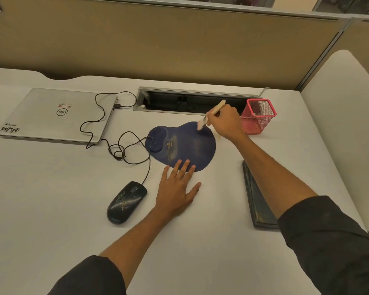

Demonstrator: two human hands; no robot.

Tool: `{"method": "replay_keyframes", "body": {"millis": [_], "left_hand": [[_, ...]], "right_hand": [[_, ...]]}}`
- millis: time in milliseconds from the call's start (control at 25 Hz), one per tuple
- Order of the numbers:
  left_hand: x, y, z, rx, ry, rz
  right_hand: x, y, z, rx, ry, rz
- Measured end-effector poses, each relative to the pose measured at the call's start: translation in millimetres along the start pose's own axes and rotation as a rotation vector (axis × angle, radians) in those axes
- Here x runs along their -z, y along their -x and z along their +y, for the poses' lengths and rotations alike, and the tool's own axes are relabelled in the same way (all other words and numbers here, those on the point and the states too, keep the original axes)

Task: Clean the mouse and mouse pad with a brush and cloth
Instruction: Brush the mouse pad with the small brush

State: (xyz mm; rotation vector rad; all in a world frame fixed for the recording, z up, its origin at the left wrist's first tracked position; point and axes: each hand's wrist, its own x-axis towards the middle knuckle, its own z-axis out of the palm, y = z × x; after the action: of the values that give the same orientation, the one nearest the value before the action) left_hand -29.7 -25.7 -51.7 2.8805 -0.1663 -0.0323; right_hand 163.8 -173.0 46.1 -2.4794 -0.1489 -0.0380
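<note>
Brushing of the mouse pad looks to be the step in hand. The right hand pinches a small wooden-handled brush, fingers closed round the handle, with the bristles down on the pad's far edge just below that hand. The left hand lies flat on the counter with its fingers spread, the fingertips resting on the pad's near edge, seemingly to pin it in place. Pale smudges show on the pad between the two hands. The mouse sits off the pad, just left of the left hand, its cable running away to a closed laptop well off to the left. A pink mesh holder stands just right of the right hand. A dark flat thing lies under the right forearm; whether it is the cloth cannot be told.

The next move likely calls for sweeping the bristles across the pad toward the left hand while that hand keeps the pad from sliding; the mouse appears not yet cleaned.
</note>
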Motion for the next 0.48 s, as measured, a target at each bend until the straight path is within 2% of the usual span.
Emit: {"method": "replay_keyframes", "body": {"millis": [80, 160, 280, 360, 440, 480], "left_hand": [[0, 0, 0, -0.002, -0.005, 0.006], [0, 0, -1, 0.004, -0.004, -0.003], [0, 0, 0, 0.0, 0.005, -0.008], [1, 1, 1, -0.001, 0.026, 0.045], [2, 3, 2, 0.016, 0.052, 0.122], [2, 3, 2, 0.024, 0.044, 0.123]], "right_hand": [[-7, 5, 1, -0.035, 0.078, -0.074], [-3, 14, 6, -0.077, 0.255, -0.099], [10, 18, 6, 0.012, 0.555, -0.052], [6, 22, -3, 0.123, 0.417, -0.009], [-5, 37, -14, 0.151, 0.139, -0.087], [-12, 46, -14, 0.156, 0.097, -0.14]]}}
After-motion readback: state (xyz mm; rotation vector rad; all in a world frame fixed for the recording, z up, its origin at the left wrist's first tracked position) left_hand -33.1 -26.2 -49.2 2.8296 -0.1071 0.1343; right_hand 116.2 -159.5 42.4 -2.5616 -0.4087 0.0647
